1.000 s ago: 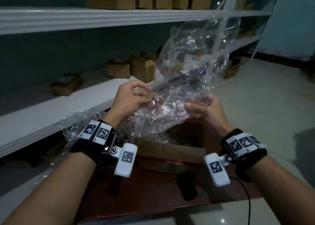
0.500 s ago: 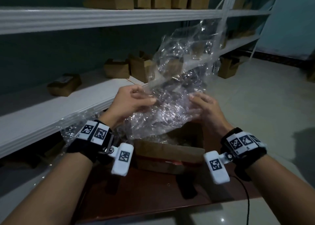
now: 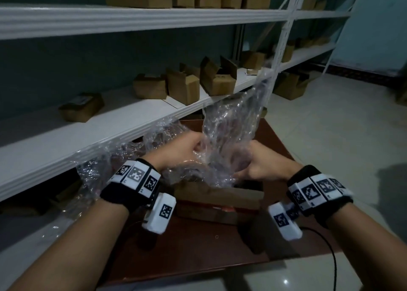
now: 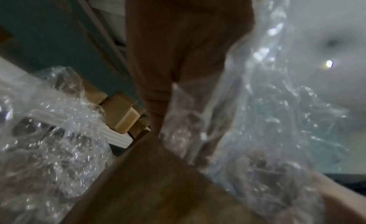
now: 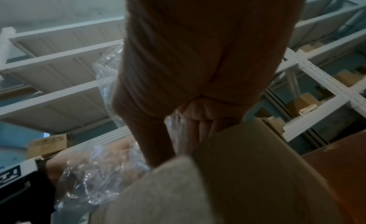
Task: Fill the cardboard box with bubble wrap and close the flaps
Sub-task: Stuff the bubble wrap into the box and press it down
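An open cardboard box (image 3: 218, 197) stands on a dark red-brown table (image 3: 198, 253). A clear sheet of bubble wrap (image 3: 231, 123) rises out of the box mouth and trails off to the left (image 3: 94, 169). My left hand (image 3: 182, 152) grips the wrap just above the box's left side. My right hand (image 3: 257, 163) has its fingers (image 5: 198, 118) curled round the wrap at the box's right edge. In the left wrist view the wrap (image 4: 267, 118) drapes over a box flap (image 4: 158, 180). A flap (image 5: 247, 157) also fills the lower right wrist view.
White metal shelving (image 3: 132, 118) runs along the left, close behind the box, holding several small cardboard boxes (image 3: 182, 85). A black cable (image 3: 330, 253) lies on the table at the right. Pale tiled floor (image 3: 341, 125) opens to the right.
Both hands have dropped from chest height to the box mouth, pulling the bubble wrap down with them. The tall raised sheet now stands lower and narrower over the box.
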The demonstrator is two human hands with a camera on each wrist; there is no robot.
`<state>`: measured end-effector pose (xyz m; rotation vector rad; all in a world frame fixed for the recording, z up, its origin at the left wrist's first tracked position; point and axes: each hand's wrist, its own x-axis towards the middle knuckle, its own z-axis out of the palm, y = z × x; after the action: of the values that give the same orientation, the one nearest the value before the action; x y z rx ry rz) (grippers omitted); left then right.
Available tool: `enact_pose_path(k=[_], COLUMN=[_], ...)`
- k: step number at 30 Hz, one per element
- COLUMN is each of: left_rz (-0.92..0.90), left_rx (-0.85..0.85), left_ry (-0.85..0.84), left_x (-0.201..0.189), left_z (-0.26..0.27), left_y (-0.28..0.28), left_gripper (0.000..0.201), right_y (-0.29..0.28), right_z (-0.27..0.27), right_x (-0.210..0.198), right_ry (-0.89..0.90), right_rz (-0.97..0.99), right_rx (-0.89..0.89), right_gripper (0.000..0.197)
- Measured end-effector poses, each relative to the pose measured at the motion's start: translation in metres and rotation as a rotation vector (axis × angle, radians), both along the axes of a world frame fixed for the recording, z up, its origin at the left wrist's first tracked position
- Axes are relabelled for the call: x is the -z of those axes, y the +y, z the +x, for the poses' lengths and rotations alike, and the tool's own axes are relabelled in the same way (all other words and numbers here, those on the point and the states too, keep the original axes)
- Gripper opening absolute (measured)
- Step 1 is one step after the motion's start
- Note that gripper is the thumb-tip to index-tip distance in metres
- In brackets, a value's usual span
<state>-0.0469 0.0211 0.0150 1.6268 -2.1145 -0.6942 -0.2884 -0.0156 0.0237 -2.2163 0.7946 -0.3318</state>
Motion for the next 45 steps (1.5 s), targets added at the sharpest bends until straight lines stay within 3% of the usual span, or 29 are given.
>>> enact_pose_path(k=[4,7,10,14,17,20,21,24,30,33,35,39,41,43,45], left_rz=[-0.01,-0.034,-0.065,0.094,0.133,0.187,0.197,0.259,0.509,0.572,0.555,0.616,0.658,0.669,0.686], left_rx=[0.059,0.101,0.135,0.13,0.092,0.045,0.083,0.183,0.111,0.115,0.124,0.111,0.118,0.162,0.166], left_ry=[-0.149,-0.233,-0.259,-0.108,0.006,0.086,0.011,-0.312,-0.383,-0.35,-0.408,-0.426,-0.437,-0.495,-0.521], left_x=[0.0,-0.003,-0.008,-0.018,-0.031,-0.046,-0.048,-0.036,-0.014,-0.014,-0.011,-0.007,-0.006,-0.004,0.001], left_z=[-0.001,-0.006,-0.008,0.0,-0.001,-0.008,-0.013,-0.026,-0.03,-0.029,-0.034,-0.037,-0.04,-0.045,-0.044], left_y=[-0.005,-0.006,-0.004,-0.001,0.008,0.014,0.017,0.016,0.009,0.004,0.002,0.0,0.0,0.001,0.005], left_gripper=[0.019,0.016,0.015,0.026,0.016,0.067,0.073,0.057,0.045,0.038,0.035,0.028,0.032,0.032,0.034], right_y=[0.001,0.003,0.002,0.004,-0.001,-0.004,-0.004,-0.001,-0.002,-0.006,-0.008,-0.009,-0.009,-0.01,-0.012], right_z=[0.003,0.002,0.004,0.012,0.014,0.018,0.018,0.019,0.014,0.007,0.001,-0.001,0.0,0.0,-0.001], right_x=[-0.003,-0.006,-0.001,0.011,0.018,0.023,0.022,0.015,0.013,0.006,0.003,0.004,0.006,0.003,0.0], right_ry=[0.136,0.267,0.472,0.548,0.627,0.693,0.701,0.735,0.642,0.505,0.374,0.182,0.088,-0.001,-0.047], right_rz=[-0.001,0.01,-0.125,-0.34,-0.374,-0.385,-0.362,-0.336,-0.228,-0.068,0.033,0.211,0.252,0.278,0.277], right_rx=[-0.044,-0.089,-0.158,-0.177,-0.126,-0.114,-0.118,-0.133,-0.096,-0.063,-0.05,0.062,0.116,0.15,0.134], right_gripper=[0.036,0.026,0.018,0.013,0.019,0.025,0.025,0.01,0.007,0.015,0.007,0.05,0.063,0.065,0.048])
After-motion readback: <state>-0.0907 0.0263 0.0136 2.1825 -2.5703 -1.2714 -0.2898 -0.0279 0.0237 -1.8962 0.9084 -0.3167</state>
